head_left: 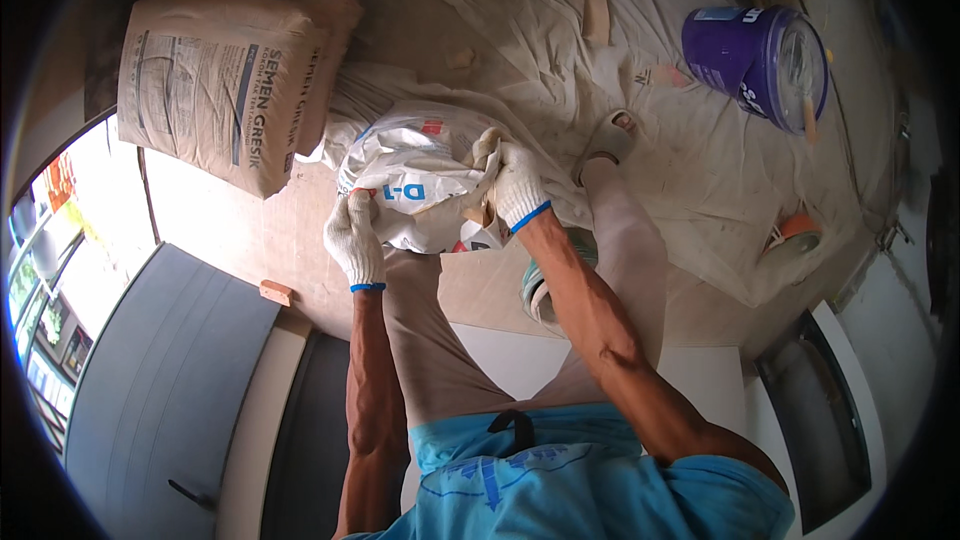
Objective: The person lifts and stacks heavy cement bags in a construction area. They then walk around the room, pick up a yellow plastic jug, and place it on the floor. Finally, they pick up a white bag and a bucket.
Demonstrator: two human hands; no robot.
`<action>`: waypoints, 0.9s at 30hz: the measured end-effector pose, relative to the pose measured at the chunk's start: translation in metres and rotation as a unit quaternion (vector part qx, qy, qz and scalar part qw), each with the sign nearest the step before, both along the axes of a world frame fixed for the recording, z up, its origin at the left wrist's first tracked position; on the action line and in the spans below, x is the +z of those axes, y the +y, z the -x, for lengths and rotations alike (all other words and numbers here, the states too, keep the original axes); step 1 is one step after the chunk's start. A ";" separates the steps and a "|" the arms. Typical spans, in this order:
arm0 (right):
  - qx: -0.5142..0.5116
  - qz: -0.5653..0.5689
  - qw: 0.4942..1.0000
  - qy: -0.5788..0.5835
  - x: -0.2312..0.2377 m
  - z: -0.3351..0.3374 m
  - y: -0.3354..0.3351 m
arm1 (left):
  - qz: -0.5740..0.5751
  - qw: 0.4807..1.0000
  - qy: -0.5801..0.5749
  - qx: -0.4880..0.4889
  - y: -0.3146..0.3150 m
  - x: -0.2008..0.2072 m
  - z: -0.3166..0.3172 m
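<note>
- While we sit above the floor with both legs hanging down, the white sack [425, 180] rests in front of our knees, and we take it as the landmark for everything else.
- Our left hand [356, 238], in a white knit glove with a blue cuff, grips the near left edge of the sack, fingers curled shut on a fold of its material; we judge this steadies that side.
- Our right hand [518, 190], gloved the same way, is closed on the bunched top of the sack at its right, pinching the crumpled mouth together; the hold looks meant to keep the opening gathered and lifted.
- Both forearms reach forward and down from the lower edge, the left nearly straight, the right angled inward across our thigh, wrists bent toward the sack.
- Left of the sack and beyond it lies a brown cement bag [225, 80], flat on its side, close to the sack's crumpled edge, though we cannot tell whether they touch.
- Under and beyond the sack spreads a dusty white sheet [640, 130], probably there to protect the floor.
- Well to the right of the sack, a purple bucket [755, 60] lies tipped on its side on the sheet.
- Just right of the sack, our foot wears a pale sandal [608, 140].
</note>
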State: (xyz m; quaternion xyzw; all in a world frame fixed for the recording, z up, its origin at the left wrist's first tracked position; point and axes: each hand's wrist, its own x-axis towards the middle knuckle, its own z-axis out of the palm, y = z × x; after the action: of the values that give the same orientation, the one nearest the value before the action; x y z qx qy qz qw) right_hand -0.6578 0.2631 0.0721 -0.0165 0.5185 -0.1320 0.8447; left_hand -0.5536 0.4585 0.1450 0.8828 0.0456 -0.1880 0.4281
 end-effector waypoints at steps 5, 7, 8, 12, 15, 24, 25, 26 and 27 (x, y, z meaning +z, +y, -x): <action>0.092 0.063 0.991 0.078 0.028 0.012 0.007 | -0.004 0.998 0.049 0.030 0.004 0.009 0.002; 0.106 0.073 0.989 0.078 0.033 0.017 0.009 | 0.004 0.997 0.060 0.037 0.007 0.015 0.004; 0.118 0.079 0.986 0.083 0.035 0.020 0.011 | 0.004 0.997 0.060 0.038 0.008 0.017 0.007; 0.135 0.087 0.979 0.123 0.049 0.030 0.019 | -0.038 0.996 0.081 -0.006 0.019 0.028 0.012; 0.136 0.077 0.977 0.143 0.063 0.040 0.021 | 0.004 0.995 0.100 0.005 0.026 0.034 0.020; 0.221 0.096 0.948 0.208 0.079 0.050 0.020 | -0.011 0.994 0.109 0.007 0.026 0.053 0.027; 0.226 0.090 0.946 0.215 0.079 0.050 0.019 | -0.014 0.997 0.082 -0.002 0.025 0.054 0.027; 0.231 0.082 0.941 0.232 0.079 0.050 0.018 | -0.024 0.996 0.090 -0.011 0.025 0.056 0.026; 0.270 0.087 0.928 0.242 0.079 0.051 0.016 | -0.039 0.995 0.092 -0.028 0.025 0.058 0.026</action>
State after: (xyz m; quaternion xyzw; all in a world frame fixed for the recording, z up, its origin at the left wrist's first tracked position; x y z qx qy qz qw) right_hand -0.7089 0.2794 0.1516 -0.2605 0.6693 0.0640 0.6929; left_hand -0.5793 0.4838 0.2035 0.8787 0.0672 -0.2782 0.3821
